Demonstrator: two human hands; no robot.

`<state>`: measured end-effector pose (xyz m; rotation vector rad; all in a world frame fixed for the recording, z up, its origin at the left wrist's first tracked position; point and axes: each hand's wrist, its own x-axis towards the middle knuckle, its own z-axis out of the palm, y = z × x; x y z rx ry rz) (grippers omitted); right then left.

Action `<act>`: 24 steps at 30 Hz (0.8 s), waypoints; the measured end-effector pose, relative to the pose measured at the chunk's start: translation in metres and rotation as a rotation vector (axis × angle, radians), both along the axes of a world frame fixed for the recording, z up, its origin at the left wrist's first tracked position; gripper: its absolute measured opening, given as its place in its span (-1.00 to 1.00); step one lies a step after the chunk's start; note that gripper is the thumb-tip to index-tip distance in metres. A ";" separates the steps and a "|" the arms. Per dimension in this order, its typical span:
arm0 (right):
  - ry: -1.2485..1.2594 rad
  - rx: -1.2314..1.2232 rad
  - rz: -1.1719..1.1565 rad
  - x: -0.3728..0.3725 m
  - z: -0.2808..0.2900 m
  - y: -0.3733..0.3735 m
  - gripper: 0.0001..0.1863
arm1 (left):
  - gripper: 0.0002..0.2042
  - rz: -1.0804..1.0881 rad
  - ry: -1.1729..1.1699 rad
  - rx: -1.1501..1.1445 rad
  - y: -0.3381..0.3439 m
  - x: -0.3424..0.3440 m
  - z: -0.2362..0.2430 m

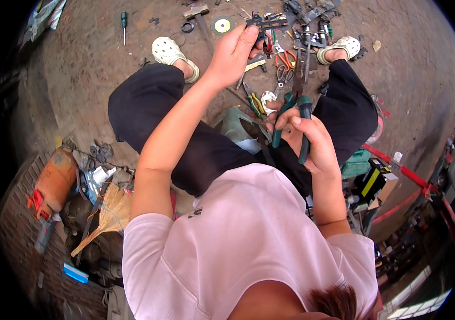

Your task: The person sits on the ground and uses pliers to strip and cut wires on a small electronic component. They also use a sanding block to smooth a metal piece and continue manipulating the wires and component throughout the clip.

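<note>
My left hand [231,57] is raised over the ground, its fingers and thumb closed on a black part [262,23] with a narrow bar pointing right. The part's exact kind is unclear. Lower and to the right, above my lap, my right hand [313,136] grips a tool with two dark green handles [305,125]. The handles stand apart, with fingers passing between them. Its working end is hard to make out against the ground. Just beyond that hand lie pliers with yellow-green handles [253,101], scissors [283,77] and orange-handled pliers [286,60].
A hammer [199,18], a grinding disc [222,25], a black ring [187,27] and a green screwdriver [124,25] lie on the ground ahead. At left are an orange gas cylinder [56,178] and a straw hand broom [111,210]. A red metal bar [398,166] runs along the right.
</note>
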<state>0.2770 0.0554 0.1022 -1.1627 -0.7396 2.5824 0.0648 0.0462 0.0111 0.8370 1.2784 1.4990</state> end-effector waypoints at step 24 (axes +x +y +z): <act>-0.851 1.145 0.252 -0.014 -0.143 0.067 -0.63 | -0.58 -0.016 0.408 -0.389 -0.002 0.004 -0.055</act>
